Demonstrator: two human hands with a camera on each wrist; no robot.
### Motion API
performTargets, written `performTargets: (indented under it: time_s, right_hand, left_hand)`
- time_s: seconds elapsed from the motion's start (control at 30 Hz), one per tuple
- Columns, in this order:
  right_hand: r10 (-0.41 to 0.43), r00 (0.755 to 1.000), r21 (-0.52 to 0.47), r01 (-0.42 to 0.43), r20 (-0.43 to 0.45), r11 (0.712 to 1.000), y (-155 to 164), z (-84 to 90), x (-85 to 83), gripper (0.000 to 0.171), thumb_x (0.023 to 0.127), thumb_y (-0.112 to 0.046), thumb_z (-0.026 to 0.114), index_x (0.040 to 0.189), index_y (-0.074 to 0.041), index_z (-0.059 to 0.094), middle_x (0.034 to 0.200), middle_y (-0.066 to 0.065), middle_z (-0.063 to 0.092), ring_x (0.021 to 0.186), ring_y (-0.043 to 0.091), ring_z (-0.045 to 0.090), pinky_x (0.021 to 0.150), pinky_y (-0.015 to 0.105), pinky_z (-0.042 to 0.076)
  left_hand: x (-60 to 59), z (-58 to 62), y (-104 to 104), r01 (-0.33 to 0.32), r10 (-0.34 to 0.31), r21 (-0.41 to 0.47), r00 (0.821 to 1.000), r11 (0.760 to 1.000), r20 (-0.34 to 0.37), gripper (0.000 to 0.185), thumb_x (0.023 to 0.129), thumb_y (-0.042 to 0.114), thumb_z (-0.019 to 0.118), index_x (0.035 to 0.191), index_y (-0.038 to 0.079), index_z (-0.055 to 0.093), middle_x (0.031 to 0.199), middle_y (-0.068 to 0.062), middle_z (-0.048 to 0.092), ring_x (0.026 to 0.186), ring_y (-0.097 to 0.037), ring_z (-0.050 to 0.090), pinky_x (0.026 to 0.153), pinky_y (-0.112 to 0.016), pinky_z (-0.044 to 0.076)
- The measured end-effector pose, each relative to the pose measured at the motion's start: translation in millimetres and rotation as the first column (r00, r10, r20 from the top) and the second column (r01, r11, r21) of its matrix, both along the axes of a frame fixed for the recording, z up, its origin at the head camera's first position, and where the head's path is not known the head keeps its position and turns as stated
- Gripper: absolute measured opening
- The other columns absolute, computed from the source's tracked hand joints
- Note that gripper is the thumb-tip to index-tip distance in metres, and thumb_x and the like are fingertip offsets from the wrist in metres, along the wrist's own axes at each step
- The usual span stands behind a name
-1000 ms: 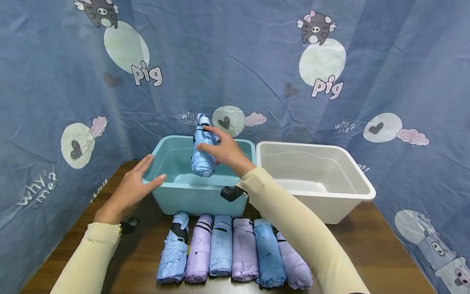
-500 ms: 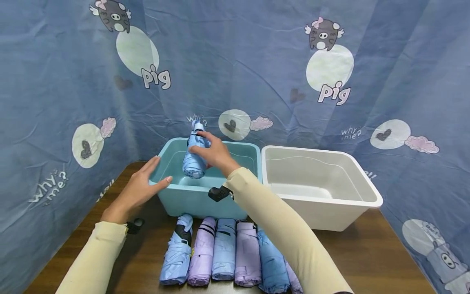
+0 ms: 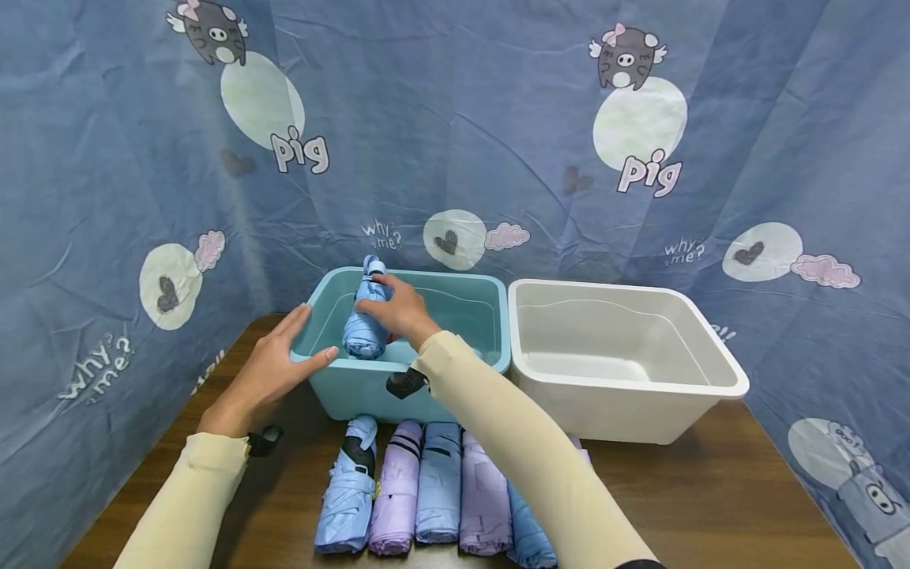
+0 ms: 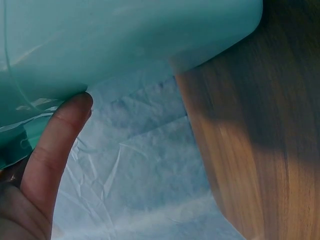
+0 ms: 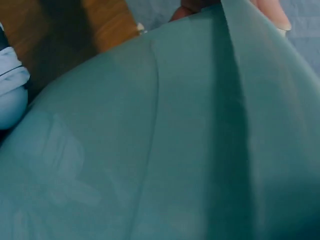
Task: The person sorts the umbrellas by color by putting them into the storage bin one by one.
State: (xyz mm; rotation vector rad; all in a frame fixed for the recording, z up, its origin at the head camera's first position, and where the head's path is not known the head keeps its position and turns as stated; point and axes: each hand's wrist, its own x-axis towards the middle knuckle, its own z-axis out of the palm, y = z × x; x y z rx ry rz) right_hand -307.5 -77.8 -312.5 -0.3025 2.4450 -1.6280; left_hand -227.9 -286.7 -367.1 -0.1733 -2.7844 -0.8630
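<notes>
In the head view, a folded light-blue umbrella [image 3: 363,329] leans upright inside the teal bin [image 3: 387,395], with its handle and strap loop uppermost. My right hand [image 3: 401,310] grips it around the upper part, reaching in over the front rim. I cannot tell whether its lower end touches the bin floor. At the bin's front left corner my left hand [image 3: 266,370] holds the rim, thumb over the front edge and fingers along the left side. A finger [image 4: 57,140] touches the outer wall in the left wrist view. The umbrella is out of sight in the right wrist view.
A white bin [image 3: 618,411] stands directly right of the teal one. In front lie several folded umbrellas in a row, including a light-blue one [image 3: 346,494] and a purple one [image 3: 395,498]; my right sleeve covers some. A blue printed cloth [image 3: 455,118] hangs behind the wooden table [image 3: 711,506].
The right hand has lowered the umbrella into the teal bin and shifted it left. My left hand keeps its place at the corner. The view has shifted slightly.
</notes>
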Motion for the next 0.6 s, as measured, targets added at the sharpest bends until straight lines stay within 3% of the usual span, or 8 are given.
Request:
performTargets:
  time_s: [0.17, 0.6]
  right_hand:
    - [0.016, 1.0, 0.002, -0.016, 0.001, 1.0, -3, -3.6, 0.7, 0.063, 0.084, -0.031, 0.075, 0.141, -0.031, 0.05, 0.129, 0.012, 0.052, 0.088, 0.027, 0.061, 0.062, 0.046, 0.058]
    - [0.052, 0.998, 0.161, -0.055, 0.025, 0.985, -9, -16.9, -0.8, 0.062, 0.084, -0.031, 0.076, 0.141, -0.03, 0.051, 0.135, 0.013, 0.05, 0.081, 0.025, 0.063, 0.057, 0.04, 0.057]
  left_hand:
    - [0.8, -1.0, -1, -0.001, 0.001, 0.005, 1.0, 1.0, 0.002, 0.098, 0.087, 0.059, 0.06, 0.156, 0.009, 0.011, 0.161, -0.011, 0.009, 0.14, -0.047, 0.021, 0.101, -0.07, 0.026]
    - [2.8, 0.8, -3, 0.001, -0.001, -0.006, 1.0, 1.0, 0.014, 0.098, 0.087, 0.06, 0.059, 0.156, 0.009, 0.01, 0.161, -0.012, 0.008, 0.141, -0.047, 0.02, 0.102, -0.07, 0.025]
